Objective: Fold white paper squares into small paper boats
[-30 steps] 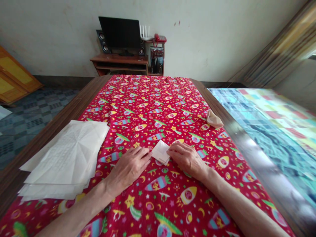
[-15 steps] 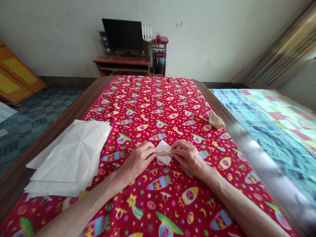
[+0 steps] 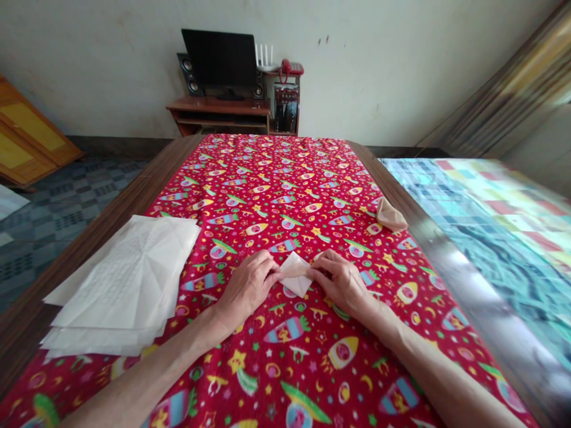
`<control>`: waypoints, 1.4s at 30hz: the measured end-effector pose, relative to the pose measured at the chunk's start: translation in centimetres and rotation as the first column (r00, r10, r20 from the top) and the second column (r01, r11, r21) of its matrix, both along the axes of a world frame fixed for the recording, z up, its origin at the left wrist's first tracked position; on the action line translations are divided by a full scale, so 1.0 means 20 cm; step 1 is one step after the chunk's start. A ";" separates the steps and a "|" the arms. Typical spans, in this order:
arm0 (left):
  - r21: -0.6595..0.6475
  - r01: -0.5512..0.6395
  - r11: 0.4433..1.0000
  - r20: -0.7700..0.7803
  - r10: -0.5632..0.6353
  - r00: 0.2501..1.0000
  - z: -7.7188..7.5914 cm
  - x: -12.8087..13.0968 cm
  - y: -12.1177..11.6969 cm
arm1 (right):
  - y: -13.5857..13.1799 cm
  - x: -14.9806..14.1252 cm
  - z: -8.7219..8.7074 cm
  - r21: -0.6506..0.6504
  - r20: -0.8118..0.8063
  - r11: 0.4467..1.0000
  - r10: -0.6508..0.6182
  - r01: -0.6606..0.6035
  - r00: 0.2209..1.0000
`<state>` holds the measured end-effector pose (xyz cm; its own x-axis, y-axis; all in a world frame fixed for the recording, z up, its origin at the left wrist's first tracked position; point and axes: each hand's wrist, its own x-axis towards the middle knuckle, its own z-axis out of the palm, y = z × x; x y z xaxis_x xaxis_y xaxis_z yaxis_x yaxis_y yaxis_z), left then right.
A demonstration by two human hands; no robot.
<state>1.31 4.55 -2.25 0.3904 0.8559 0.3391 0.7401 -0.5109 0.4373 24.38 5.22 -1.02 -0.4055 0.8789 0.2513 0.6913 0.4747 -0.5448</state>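
A small folded piece of white paper (image 3: 296, 274), roughly diamond-shaped with a crease across its middle, lies on the red patterned cloth (image 3: 267, 196). My left hand (image 3: 254, 282) pinches its left corner between thumb and fingers. On the opposite side my right hand (image 3: 338, 277) pinches the right corner in the same way. The fingertips partly cover both corners. To the left rests a stack of creased white sheets (image 3: 120, 282), the top one marked with radiating folds. A folded paper piece (image 3: 391, 215) sits near the cloth's right edge.
The cloth covers a dark wooden table (image 3: 156, 172). Beyond it stand a desk (image 3: 218, 110) with a monitor (image 3: 219, 58), speakers and a red telephone (image 3: 291, 67). A bed with a checkered cover (image 3: 482, 220) adjoins the right side; a yellow cabinet (image 3: 33, 131) is at far left.
Both hands keep their pinch on the paper's corners. The fold across its middle now looks flatter and more opened out. My left fingers have shifted slightly left.
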 end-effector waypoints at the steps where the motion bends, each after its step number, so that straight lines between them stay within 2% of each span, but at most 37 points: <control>1: 0.006 -0.020 1.000 -0.030 0.021 0.999 0.00 0.00 0.00 | 0.00 0.00 0.00 0.007 0.024 1.000 -0.011 0.011 1.000; 9: 0.046 -0.132 0.990 -0.197 0.139 0.971 0.07 0.05 -0.02 | 0.00 -0.04 0.03 0.123 0.208 0.992 -0.059 0.034 0.976; 18: 0.127 -0.126 0.984 -0.249 0.154 0.956 0.07 0.06 -0.02 | 0.02 -0.05 0.07 0.049 0.304 0.998 -0.059 0.046 0.951; 20: 0.164 -0.078 0.983 -0.251 0.118 0.961 0.07 0.07 -0.02 | 0.02 -0.05 0.08 0.039 0.314 0.998 -0.051 0.041 0.948; 26: 0.252 0.196 0.948 -0.372 -0.092 0.924 0.08 0.07 -0.05 | 0.02 -0.04 0.05 0.064 0.297 0.997 -0.055 0.038 0.953; 30: 0.192 0.225 0.955 -0.355 -0.146 0.923 0.07 0.07 -0.09 | 0.02 -0.04 0.05 0.097 0.285 0.995 -0.048 0.021 0.957; 35: 0.112 0.208 0.972 -0.323 -0.162 0.933 0.06 0.06 -0.13 | 0.02 -0.05 0.05 0.110 0.306 0.994 -0.048 0.014 0.951; 42: 0.039 0.179 0.983 -0.348 -0.155 0.925 0.06 0.05 -0.12 | 0.01 -0.06 0.04 0.220 0.387 0.975 -0.084 -0.004 0.918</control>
<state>2.31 2.06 -1.03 0.6284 0.7475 0.2151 0.7396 -0.6599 0.1326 23.13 5.35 -0.25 -0.4754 0.8401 0.2613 0.8486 0.5162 -0.1156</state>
